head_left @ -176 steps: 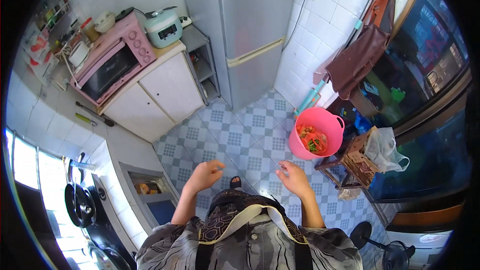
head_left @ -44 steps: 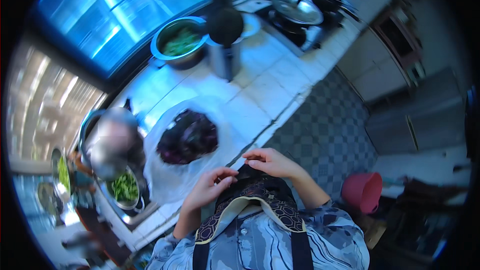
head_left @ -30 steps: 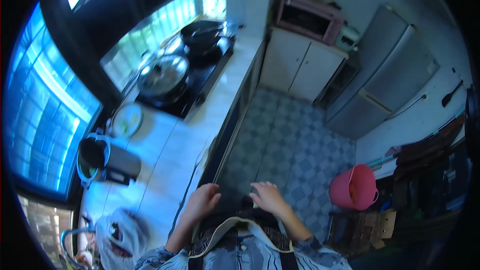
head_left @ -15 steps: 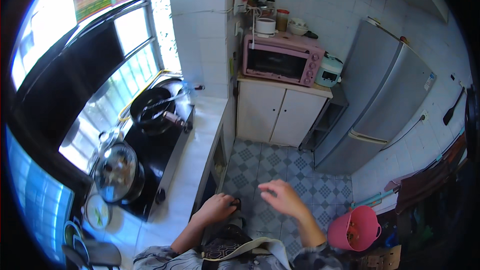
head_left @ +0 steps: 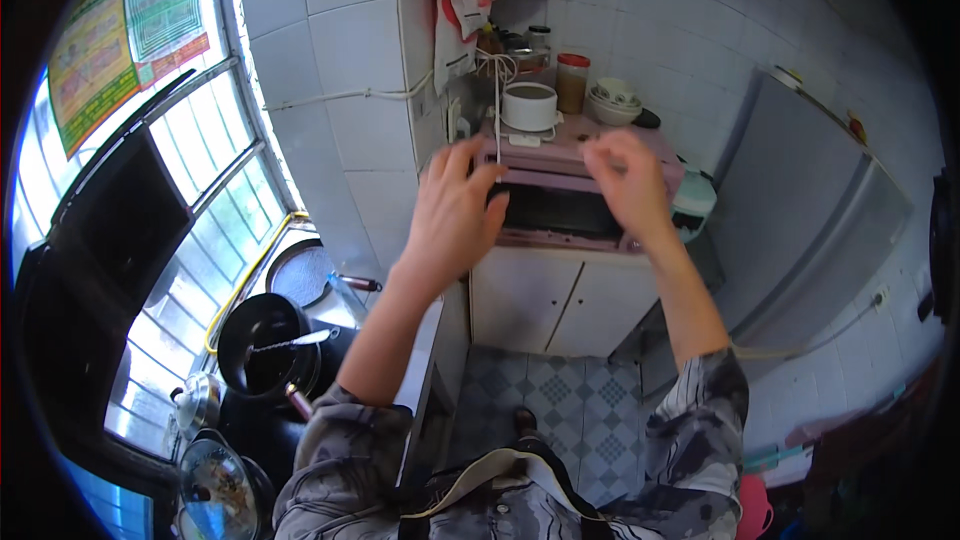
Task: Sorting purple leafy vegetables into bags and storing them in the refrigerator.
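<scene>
Straight ahead of you, at the far end of the kitchen, the pink oven (head_left: 560, 212) sits on a white cabinet (head_left: 520, 300), its dark door facing you. Both your hands are raised in front of it, one toward each end. Your left hand (head_left: 455, 205) overlaps the oven's left end in the view, palm turned partly inward, fingers loosely bent and thumb well apart from them; you have hold of nothing that shows. Your right hand (head_left: 628, 175) is before the right half, its fingers half curled toward the thumb with a gap between, and nothing visible is in it. Whether either hand touches the oven, you cannot tell from this angle; the fingers are slightly blurred.

On top of the oven, a white pot (head_left: 529, 108) stands toward the left, with a red-lidded jar (head_left: 572, 85) behind it and stacked bowls (head_left: 614, 105) farther right. A white cord (head_left: 498, 120) hangs down at the oven's left end. Just right of the oven is the rice cooker (head_left: 693, 208), partly behind your right forearm, and beyond that the grey fridge (head_left: 800, 210).

To your near left, a black wok (head_left: 262, 335) sits on the stove with a spatula (head_left: 300, 342) lying in it. A flat pan (head_left: 300, 270) is on the far side of the wok, and a glass-lidded pot (head_left: 218, 495) on the near side.
</scene>
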### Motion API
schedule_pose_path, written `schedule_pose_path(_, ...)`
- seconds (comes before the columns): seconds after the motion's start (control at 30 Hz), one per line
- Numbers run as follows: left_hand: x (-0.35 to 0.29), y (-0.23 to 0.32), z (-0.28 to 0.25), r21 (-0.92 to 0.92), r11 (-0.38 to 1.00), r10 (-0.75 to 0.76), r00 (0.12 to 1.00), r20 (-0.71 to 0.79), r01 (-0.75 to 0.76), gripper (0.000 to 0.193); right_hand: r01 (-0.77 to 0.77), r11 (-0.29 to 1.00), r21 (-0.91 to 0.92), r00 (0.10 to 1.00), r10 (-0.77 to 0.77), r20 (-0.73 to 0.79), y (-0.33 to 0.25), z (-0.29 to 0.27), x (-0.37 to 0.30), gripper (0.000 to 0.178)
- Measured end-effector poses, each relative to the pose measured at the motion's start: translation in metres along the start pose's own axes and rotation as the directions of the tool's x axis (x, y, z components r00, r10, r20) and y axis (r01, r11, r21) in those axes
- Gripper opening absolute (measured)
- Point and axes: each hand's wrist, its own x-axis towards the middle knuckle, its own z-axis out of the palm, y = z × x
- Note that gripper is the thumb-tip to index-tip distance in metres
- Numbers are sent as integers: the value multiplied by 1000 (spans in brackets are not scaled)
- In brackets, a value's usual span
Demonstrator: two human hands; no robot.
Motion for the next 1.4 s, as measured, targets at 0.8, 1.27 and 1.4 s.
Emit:
schedule_pose_path(0.8,268,-212,150,917,398,4,1000,0,-2,25,262,282,923,933,171,-317,247,120,370,9)
schedule_pose_path(1.27,79,-28,20,-969,246,-536,830,-156,-23,68,-45,386,921,939,-299,171,61,113,127,9)
schedule_pose_path(1.4,-13,53,-36,-639,572,-771,603,-205,514,45,-30,352,936,854,-477,207,-13,117,43,10)
